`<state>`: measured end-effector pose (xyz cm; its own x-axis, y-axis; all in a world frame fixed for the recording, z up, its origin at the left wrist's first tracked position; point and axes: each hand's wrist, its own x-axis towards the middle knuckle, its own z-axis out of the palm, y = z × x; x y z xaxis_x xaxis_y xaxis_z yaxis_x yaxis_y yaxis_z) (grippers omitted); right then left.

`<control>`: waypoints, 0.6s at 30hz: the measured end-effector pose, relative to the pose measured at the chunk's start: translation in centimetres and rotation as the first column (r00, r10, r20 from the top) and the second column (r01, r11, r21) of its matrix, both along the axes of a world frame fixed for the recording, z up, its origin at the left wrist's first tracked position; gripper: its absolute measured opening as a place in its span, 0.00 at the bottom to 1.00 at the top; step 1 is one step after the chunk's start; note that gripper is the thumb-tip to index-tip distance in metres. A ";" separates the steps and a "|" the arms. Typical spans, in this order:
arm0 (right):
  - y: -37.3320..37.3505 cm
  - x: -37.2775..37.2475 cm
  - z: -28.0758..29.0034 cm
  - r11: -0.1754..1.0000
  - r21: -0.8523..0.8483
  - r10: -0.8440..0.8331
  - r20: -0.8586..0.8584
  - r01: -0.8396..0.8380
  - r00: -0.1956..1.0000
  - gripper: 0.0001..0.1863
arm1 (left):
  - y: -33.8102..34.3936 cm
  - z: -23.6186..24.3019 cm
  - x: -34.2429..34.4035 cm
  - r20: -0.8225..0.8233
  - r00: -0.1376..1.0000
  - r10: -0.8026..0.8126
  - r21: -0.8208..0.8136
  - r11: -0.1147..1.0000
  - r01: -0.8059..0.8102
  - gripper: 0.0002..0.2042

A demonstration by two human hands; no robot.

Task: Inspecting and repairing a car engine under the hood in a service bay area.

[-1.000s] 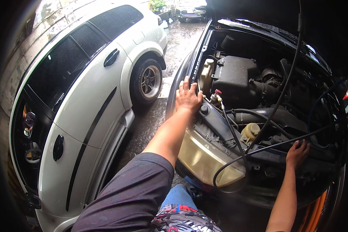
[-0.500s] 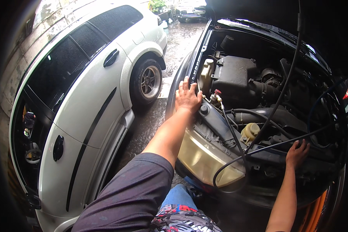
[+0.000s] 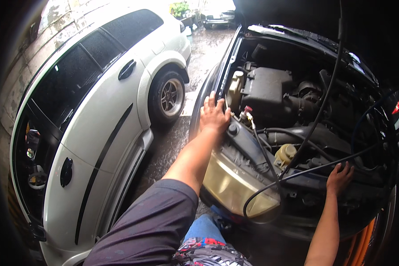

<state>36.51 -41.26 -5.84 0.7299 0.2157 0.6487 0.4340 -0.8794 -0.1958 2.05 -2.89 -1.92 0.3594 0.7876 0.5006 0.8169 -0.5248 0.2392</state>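
Note:
My left hand lies with its fingers spread on the fender edge of a dark car, just above the yellowed headlight. Close to its fingertips is a service hose fitting with a red cap, from which a thin black hose runs down. At the front of the engine bay, my right hand rests on the dark front panel, fingers apart and nothing visible in them. A black hose passes just above that hand and loops in front of the headlight. Between my hands sits a yellowish reservoir.
Under the raised hood, a black air filter box and a pale bottle-shaped reservoir fill the far side. Another dark hose hangs across the bay. A white car stands to the left, along wet ground.
Both hands stay where they were on the car. The whole picture has shifted very slightly.

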 end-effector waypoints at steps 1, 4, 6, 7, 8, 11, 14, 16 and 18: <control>0.0 -0.1 -0.1 1.000 0.004 0.002 -0.017 -0.002 1.000 0.25 | 0.0 -0.1 -0.1 -0.002 1.000 -0.004 -0.001 1.000 0.004 0.23; 0.1 -0.2 -0.4 1.000 0.022 0.012 -0.022 -0.011 1.000 0.25 | -0.2 -0.2 -0.2 -0.010 1.000 0.003 0.005 1.000 -0.002 0.23; 0.0 -0.2 -0.3 1.000 0.029 0.011 -0.014 -0.011 1.000 0.25 | -0.1 -0.4 -0.1 -0.013 1.000 0.003 0.008 1.000 -0.003 0.24; 0.0 -0.3 -0.3 1.000 0.027 0.011 -0.012 -0.011 1.000 0.25 | -0.1 -0.4 -0.2 -0.012 1.000 0.004 0.012 1.000 -0.004 0.24; 0.1 -0.3 -0.3 0.999 0.030 0.012 -0.011 -0.012 1.000 0.25 | 0.0 -0.4 -0.2 -0.015 1.000 0.005 0.014 1.000 -0.005 0.24; 0.0 -0.2 -0.2 1.000 0.008 0.009 -0.006 -0.009 1.000 0.25 | 0.0 -0.3 -0.1 -0.018 1.000 0.007 0.010 1.000 -0.007 0.24; 0.0 -0.1 -0.2 1.000 0.011 0.015 0.016 -0.016 1.000 0.25 | 0.0 -0.2 0.0 -0.014 1.000 0.003 0.007 1.000 -0.003 0.24; 0.0 0.0 -0.1 1.000 0.014 0.021 0.019 -0.021 1.000 0.25 | 0.1 -0.3 0.0 -0.010 1.000 0.003 0.009 1.000 -0.003 0.24; 0.1 -0.4 0.2 1.000 0.009 0.015 0.007 -0.016 1.000 0.24 | 0.2 -0.3 0.0 -0.013 1.000 0.004 0.017 1.000 -0.004 0.24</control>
